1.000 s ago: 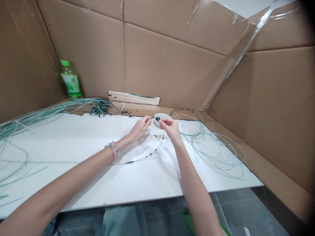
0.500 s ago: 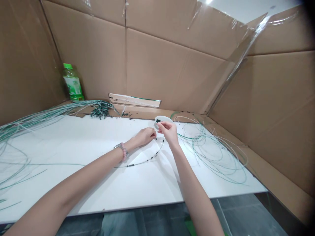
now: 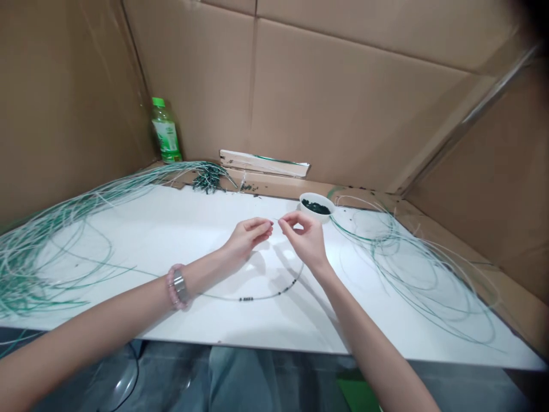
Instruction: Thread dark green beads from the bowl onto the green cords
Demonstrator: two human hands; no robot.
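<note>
Over the white table my left hand (image 3: 249, 237) is closed in a pinch, its fingertips turned toward the right hand. Whatever sits between them is too small to make out. My right hand (image 3: 305, 237) pinches a thin pale-green wire, whose tip pokes toward the left fingertips with a small gap between. From the right hand the wire (image 3: 266, 297) curves down and left, passing beneath my left forearm. Small dark beads (image 3: 246, 299) are threaded on it in little groups. Just behind my right hand stands a white bowl (image 3: 329, 216) holding many dark beads (image 3: 315, 206).
Long green and white wires (image 3: 98, 200) spread over the left side, ending in a dark beaded bunch (image 3: 209, 178). Coiled wires (image 3: 412, 269) lie at right. A green bottle (image 3: 166, 134) stands in the back left corner. Cardboard walls (image 3: 343, 103) enclose the table (image 3: 171, 326).
My hands have lifted off the table, with the left fingertips now facing the right ones. The right hand has come away from the bowl. The view has shifted left and downward.
</note>
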